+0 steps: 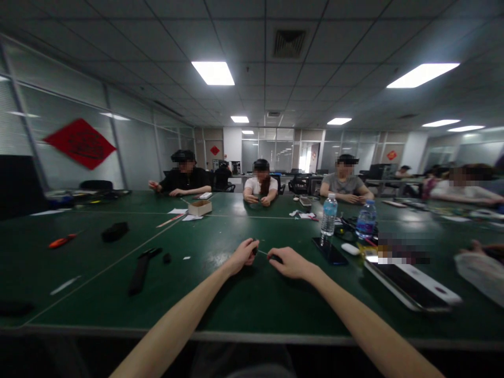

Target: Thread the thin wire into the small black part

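Note:
Over the green table [98,299] my left hand [242,257] pinches a small black item [255,250], and my right hand [289,263] closes on another small black item [276,258]. A thin pale wire [262,252] seems to run between them. My fingers hide most of both items, so their exact kind is unclear. Nearest my right hand lie a black smartphone [329,251] and a white oval case [350,249]. To the left of my hands sit a small black piece [167,258] and a long black strap-like tool [139,273].
Water bottles [329,216] stand at the right, beside a large flat tablet-like device [411,286]. An orange-handled tool [62,240] and a black pouch [115,231] lie left. A cardboard box [200,208] sits farther off. Several seated people [344,181] work across the table.

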`<act>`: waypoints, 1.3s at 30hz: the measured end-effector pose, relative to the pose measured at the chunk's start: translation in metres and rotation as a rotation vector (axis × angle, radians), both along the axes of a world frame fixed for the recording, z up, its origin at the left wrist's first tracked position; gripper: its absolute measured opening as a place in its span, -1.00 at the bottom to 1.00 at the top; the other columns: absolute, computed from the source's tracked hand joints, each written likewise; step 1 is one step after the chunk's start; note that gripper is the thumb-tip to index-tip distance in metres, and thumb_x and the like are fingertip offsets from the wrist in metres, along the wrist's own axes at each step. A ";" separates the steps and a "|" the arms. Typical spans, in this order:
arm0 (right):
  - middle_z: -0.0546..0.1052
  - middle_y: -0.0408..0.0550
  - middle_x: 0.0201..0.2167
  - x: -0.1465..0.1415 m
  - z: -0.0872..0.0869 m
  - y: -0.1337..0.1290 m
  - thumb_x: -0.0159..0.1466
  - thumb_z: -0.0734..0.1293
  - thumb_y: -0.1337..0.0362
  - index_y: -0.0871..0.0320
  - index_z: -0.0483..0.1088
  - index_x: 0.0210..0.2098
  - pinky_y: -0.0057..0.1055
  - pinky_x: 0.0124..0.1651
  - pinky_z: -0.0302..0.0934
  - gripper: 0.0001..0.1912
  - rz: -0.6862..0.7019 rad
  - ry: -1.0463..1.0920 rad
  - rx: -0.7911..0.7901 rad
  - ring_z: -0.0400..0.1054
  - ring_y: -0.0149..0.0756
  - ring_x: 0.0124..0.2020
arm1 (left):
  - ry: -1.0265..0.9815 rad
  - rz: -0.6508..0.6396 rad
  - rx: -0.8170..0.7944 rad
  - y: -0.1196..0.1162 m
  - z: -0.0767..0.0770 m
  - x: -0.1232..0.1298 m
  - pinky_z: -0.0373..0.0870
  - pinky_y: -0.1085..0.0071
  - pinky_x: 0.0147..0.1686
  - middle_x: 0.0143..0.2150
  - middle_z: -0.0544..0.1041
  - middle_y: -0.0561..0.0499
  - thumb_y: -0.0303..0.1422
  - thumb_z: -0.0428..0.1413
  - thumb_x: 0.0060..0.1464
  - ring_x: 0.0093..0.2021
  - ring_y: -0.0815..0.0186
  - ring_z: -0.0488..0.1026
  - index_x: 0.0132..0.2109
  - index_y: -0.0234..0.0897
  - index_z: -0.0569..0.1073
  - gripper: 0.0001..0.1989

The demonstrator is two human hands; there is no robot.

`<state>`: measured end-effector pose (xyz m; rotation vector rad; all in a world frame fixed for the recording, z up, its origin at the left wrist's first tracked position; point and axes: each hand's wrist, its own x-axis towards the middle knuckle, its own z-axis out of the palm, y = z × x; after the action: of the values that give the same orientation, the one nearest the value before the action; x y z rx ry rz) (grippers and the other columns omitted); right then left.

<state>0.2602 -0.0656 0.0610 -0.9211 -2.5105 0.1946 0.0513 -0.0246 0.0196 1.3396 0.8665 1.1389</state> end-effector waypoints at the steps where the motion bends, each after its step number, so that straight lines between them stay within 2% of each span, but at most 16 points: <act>1: 0.51 -0.06 -0.24 0.000 0.000 -0.001 0.23 0.21 0.25 0.09 0.41 -0.13 -0.42 -0.15 0.16 -0.75 0.004 -0.002 -0.003 0.37 -0.27 -0.24 | -0.007 -0.006 -0.001 0.000 -0.001 0.000 -0.18 0.63 -0.75 -0.67 0.10 0.24 -0.04 0.03 -0.01 -0.77 0.56 -0.01 -0.30 -0.24 0.24 -0.65; 5: 0.51 -0.06 -0.23 -0.003 -0.001 -0.004 0.24 0.20 0.23 0.08 0.41 -0.12 -0.41 -0.14 0.17 -0.75 0.013 0.000 -0.023 0.37 -0.26 -0.23 | -0.026 -0.046 0.002 -0.001 0.000 -0.001 -0.18 0.62 -0.75 -0.69 0.11 0.23 0.02 -0.02 0.01 -0.77 0.55 -0.02 -0.32 -0.25 0.24 -0.61; 10: 0.51 -0.09 -0.18 -0.006 -0.001 -0.006 0.24 0.20 0.21 0.03 0.40 -0.08 -0.39 -0.10 0.17 -0.72 0.043 0.018 -0.060 0.38 -0.24 -0.19 | -0.003 -0.077 -0.060 -0.003 0.005 -0.002 -0.18 0.59 -0.74 -0.73 0.11 0.21 0.15 -0.18 0.00 -0.80 0.55 -0.04 -0.38 -0.27 0.21 -0.48; 16: 0.48 -0.12 -0.11 -0.006 0.001 -0.009 0.26 0.18 0.16 -0.02 0.36 -0.02 -0.38 -0.08 0.17 -0.68 0.069 0.044 -0.084 0.37 -0.23 -0.15 | 0.088 -0.033 -0.066 -0.004 0.005 -0.002 -0.16 0.59 -0.74 -0.76 0.17 0.17 0.19 -0.26 -0.01 -0.81 0.50 0.01 -0.39 -0.26 0.21 -0.44; 24: 0.52 -0.10 -0.28 -0.009 -0.003 -0.006 0.31 0.11 0.17 0.05 0.43 -0.15 -0.44 -0.18 0.15 -0.70 0.070 0.028 -0.133 0.37 -0.30 -0.29 | 0.041 -0.050 -0.062 -0.001 0.000 -0.003 -0.17 0.57 -0.73 -0.75 0.09 0.20 0.13 -0.14 -0.01 -0.80 0.54 -0.06 -0.44 -0.28 0.24 -0.48; 32: 0.48 -0.13 -0.45 -0.008 -0.002 -0.006 0.29 0.14 0.17 0.09 0.43 -0.30 -0.48 -0.30 0.09 -0.73 0.022 0.015 -0.099 0.31 -0.35 -0.43 | 0.087 -0.016 -0.099 0.005 -0.005 -0.003 -0.17 0.58 -0.74 -0.75 0.13 0.17 0.12 -0.17 0.01 -0.79 0.51 0.02 -0.47 -0.28 0.23 -0.48; 36: 0.45 -0.13 -0.49 -0.006 -0.001 -0.003 0.27 0.16 0.17 0.10 0.43 -0.33 -0.48 -0.32 0.06 -0.76 -0.014 0.044 -0.083 0.28 -0.36 -0.46 | 0.083 -0.041 -0.095 0.004 -0.004 -0.003 -0.19 0.58 -0.75 -0.74 0.19 0.14 0.10 -0.15 0.01 -0.79 0.51 0.03 -0.47 -0.28 0.23 -0.50; 39: 0.45 -0.13 -0.48 -0.005 -0.001 -0.002 0.28 0.15 0.18 0.10 0.42 -0.30 -0.48 -0.33 0.06 -0.75 -0.017 0.062 -0.071 0.28 -0.36 -0.46 | 0.092 -0.071 -0.073 0.002 -0.003 -0.003 -0.18 0.57 -0.75 -0.77 0.16 0.15 0.08 -0.16 0.03 -0.81 0.51 -0.01 -0.48 -0.27 0.23 -0.51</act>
<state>0.2552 -0.0673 0.0602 -0.9501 -2.4521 0.3039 0.0483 -0.0226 0.0163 1.3600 0.9111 0.9879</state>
